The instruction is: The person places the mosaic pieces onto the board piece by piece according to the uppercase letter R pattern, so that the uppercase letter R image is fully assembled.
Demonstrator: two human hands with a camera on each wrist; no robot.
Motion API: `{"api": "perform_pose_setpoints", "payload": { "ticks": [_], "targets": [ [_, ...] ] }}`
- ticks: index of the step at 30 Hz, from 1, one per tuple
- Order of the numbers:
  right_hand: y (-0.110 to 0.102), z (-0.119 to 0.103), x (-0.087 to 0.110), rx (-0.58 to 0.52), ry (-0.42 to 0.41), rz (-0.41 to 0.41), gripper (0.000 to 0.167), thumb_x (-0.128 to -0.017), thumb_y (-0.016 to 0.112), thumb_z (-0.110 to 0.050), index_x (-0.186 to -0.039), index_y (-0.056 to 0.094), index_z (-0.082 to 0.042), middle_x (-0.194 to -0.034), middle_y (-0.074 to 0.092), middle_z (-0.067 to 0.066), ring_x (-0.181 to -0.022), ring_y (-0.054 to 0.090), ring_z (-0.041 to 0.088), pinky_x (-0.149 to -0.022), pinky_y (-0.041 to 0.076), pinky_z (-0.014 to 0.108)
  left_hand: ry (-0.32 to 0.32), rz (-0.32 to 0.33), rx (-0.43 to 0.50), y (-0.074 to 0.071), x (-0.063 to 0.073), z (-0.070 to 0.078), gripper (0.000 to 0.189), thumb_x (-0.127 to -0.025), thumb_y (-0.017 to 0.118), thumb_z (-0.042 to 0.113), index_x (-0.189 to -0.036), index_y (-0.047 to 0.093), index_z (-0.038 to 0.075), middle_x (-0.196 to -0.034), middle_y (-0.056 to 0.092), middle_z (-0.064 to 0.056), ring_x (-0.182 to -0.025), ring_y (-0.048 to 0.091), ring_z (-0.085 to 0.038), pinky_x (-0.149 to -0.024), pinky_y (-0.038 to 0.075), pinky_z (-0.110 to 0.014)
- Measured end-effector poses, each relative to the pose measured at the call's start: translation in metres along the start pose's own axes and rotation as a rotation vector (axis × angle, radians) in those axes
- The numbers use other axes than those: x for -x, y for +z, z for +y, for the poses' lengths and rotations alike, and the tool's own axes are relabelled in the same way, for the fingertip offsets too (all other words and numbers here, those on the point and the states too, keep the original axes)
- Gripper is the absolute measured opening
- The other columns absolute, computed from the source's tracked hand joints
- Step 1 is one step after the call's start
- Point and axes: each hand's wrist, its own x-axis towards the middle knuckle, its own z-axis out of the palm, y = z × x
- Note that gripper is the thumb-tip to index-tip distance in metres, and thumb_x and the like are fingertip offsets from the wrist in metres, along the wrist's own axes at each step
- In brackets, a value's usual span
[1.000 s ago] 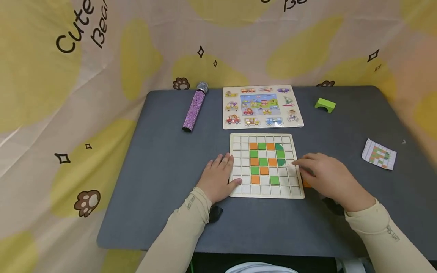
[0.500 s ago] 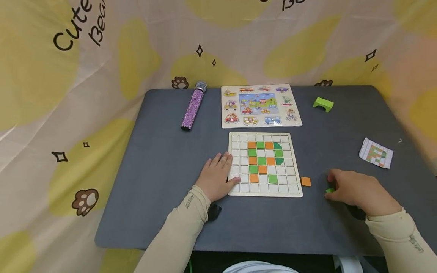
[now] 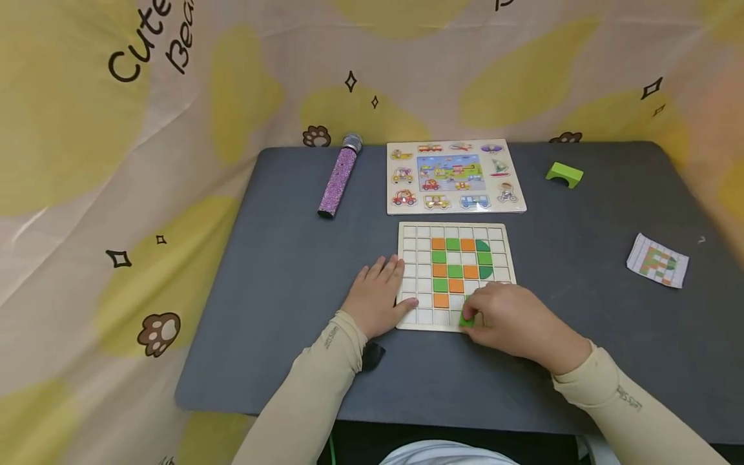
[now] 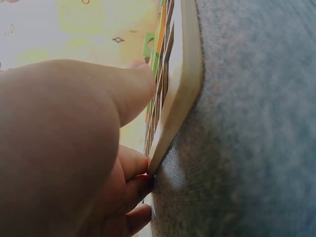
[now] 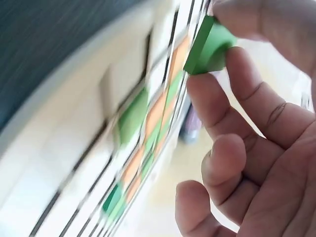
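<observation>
A wooden grid board [image 3: 410, 243] lies on the table, with orange and green tiles set in several of its white squares. My left hand [image 3: 374, 297] rests at its left edge, fingers straight, thumb on the lower left corner. Over the lower right part of the board, my right hand [image 3: 517, 323] pinches a green tile [image 5: 210, 47] between thumb and fingers. In the right wrist view that tile is tilted, just above the grid. Another green tile [image 5: 132, 116] lies in the board below it. My right hand covers the board's lower right corner in the head view.
Behind the board lies a vehicle picture puzzle [image 3: 401, 210]. A purple glittery microphone [image 3: 338, 181] is at the back left, a green arch block [image 3: 564, 174] at the back right. A small pattern card [image 3: 658, 261] lies on the right of the grey table [image 3: 290, 290].
My right hand went from the board's right edge out to the right, picked up a green tile and came back over the board with it. The left hand stays in place.
</observation>
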Motion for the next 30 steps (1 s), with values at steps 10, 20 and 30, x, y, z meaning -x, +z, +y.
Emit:
{"api": "perform_pose_setpoints", "payload": {
  "ticks": [10,20,30],
  "targets": [
    [0.017,-0.014,-0.010,0.114,-0.068,-0.026,0.017,-0.079,0.098,-0.020,-0.088,0.085,-0.017,-0.089,0.075,-0.005,-0.078,0.066,0.014,-0.070,0.057,0.035,0.012,-0.023,-0.020,-0.004,-0.010,0.019,0.084,-0.109,0.047,0.062,-0.170,0.027,0.008,-0.175,0.026,-0.010,-0.161,0.020,-0.031,-0.129,0.021,-0.052],
    [0.004,-0.003,-0.002,0.029,-0.054,-0.032,0.035,-0.088,0.091,-0.021,-0.122,0.084,-0.022,-0.101,0.070,-0.002,-0.079,0.061,0.011,-0.066,0.056,0.030,0.002,-0.003,-0.005,0.004,-0.007,0.009,0.084,-0.109,0.048,0.062,-0.170,0.028,0.008,-0.174,0.027,-0.011,-0.161,0.021,-0.032,-0.129,0.021,-0.053],
    [-0.027,0.049,0.043,0.060,0.248,-0.075,0.021,-0.087,0.090,-0.016,-0.108,0.085,-0.014,-0.101,0.074,0.000,-0.079,0.061,0.015,-0.061,0.053,0.035,0.011,0.019,0.030,-0.003,0.001,0.000,0.083,-0.109,0.051,0.057,-0.169,0.029,0.004,-0.173,0.029,-0.015,-0.160,0.023,-0.036,-0.128,0.023,-0.056]
  ]
}}
